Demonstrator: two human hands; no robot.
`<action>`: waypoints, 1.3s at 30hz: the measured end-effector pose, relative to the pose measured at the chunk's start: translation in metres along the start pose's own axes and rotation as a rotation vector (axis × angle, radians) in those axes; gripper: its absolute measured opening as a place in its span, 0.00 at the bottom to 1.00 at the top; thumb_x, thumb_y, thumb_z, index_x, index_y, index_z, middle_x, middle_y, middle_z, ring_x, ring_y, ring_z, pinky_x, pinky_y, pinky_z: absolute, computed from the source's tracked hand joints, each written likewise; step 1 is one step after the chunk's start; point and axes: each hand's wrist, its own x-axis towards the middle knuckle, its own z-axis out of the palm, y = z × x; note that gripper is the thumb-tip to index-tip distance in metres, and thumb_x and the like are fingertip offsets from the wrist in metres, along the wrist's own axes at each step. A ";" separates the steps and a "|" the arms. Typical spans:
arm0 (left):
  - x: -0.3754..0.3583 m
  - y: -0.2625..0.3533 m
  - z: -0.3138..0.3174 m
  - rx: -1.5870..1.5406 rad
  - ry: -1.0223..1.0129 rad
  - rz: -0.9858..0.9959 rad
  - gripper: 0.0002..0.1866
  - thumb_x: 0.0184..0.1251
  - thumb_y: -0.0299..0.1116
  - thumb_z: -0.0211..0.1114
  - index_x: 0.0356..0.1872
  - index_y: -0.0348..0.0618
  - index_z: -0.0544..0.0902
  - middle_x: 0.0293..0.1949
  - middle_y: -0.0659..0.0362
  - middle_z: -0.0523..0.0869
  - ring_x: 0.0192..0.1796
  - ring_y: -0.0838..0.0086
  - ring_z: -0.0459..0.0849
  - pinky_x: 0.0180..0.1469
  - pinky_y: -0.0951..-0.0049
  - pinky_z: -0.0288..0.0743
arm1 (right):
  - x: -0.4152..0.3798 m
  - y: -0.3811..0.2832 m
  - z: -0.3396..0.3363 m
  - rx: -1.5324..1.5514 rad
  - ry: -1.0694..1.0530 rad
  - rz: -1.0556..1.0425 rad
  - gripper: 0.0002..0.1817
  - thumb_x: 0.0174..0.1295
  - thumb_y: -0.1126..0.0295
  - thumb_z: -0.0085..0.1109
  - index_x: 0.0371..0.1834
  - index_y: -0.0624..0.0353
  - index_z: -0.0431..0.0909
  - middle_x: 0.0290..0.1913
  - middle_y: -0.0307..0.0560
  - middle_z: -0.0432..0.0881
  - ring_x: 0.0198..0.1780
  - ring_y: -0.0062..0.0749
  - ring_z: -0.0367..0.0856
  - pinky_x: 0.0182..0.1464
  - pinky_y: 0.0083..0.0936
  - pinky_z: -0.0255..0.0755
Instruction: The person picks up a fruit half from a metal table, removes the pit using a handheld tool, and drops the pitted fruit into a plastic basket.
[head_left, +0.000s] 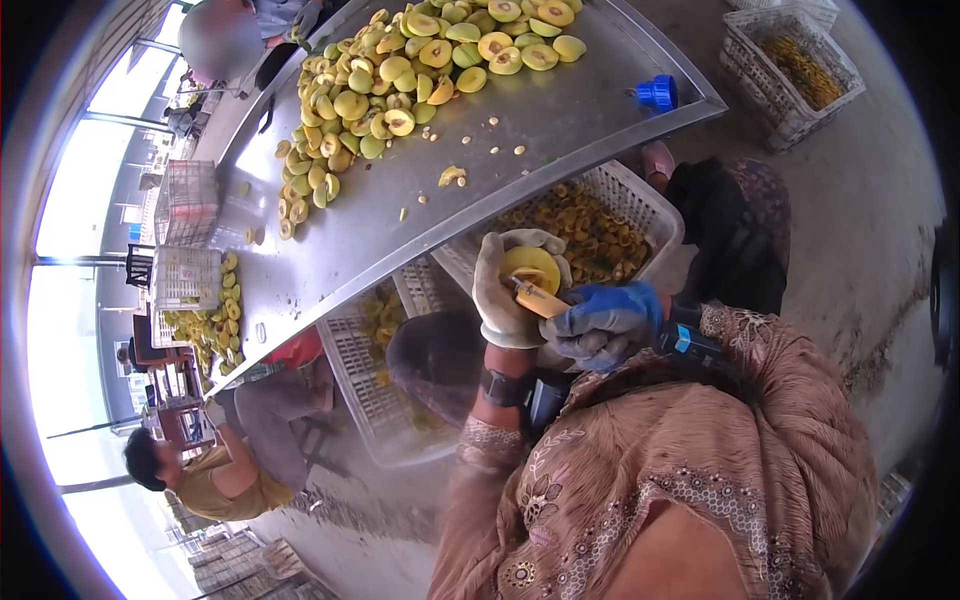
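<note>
My left hand (503, 300), in a pale work glove, cups a yellow-green fruit half (533, 264) with its cut face turned up. In a blue and grey glove, my right hand (607, 328) is wrapped round a small tool with an orange handle (541, 301). Its short metal tip reaches the cut face of the fruit half. Both hands meet in front of my chest, over a white crate (655, 205) of scooped-out fruit pieces. Beyond them, a pile of fruit halves (400, 80) covers part of the metal table (370, 235).
Loose stones (495, 151) and a blue cap-like object (657, 93) lie on the table. Another crate (385, 440) stands beneath its edge, and one with fruit pieces (790, 85) sits on the floor at upper right. Co-workers sit at the far left (225, 475) and top left (285, 20).
</note>
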 end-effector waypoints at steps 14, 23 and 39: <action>-0.027 0.077 -0.112 0.797 0.447 0.508 0.17 0.71 0.42 0.56 0.43 0.36 0.83 0.39 0.56 0.84 0.40 0.69 0.83 0.43 0.69 0.79 | -0.033 -0.009 -0.053 -0.748 0.848 -0.072 0.13 0.65 0.57 0.59 0.37 0.56 0.74 0.19 0.35 0.71 0.12 0.19 0.65 0.13 0.20 0.56; 0.066 0.181 -0.057 1.961 0.571 0.407 0.25 0.61 0.44 0.65 0.56 0.41 0.78 0.55 0.47 0.80 0.57 0.50 0.78 0.59 0.58 0.71 | -0.037 -0.012 -0.065 -0.652 0.920 0.058 0.13 0.64 0.59 0.60 0.36 0.58 0.74 0.20 0.38 0.73 0.13 0.22 0.69 0.13 0.21 0.59; 0.343 0.052 -0.006 2.088 0.229 0.154 0.22 0.58 0.37 0.67 0.51 0.40 0.73 0.51 0.44 0.81 0.52 0.48 0.81 0.54 0.56 0.76 | -0.050 -0.022 -0.086 -0.356 0.895 -0.025 0.16 0.64 0.53 0.61 0.34 0.55 0.75 0.19 0.34 0.75 0.14 0.19 0.70 0.14 0.18 0.62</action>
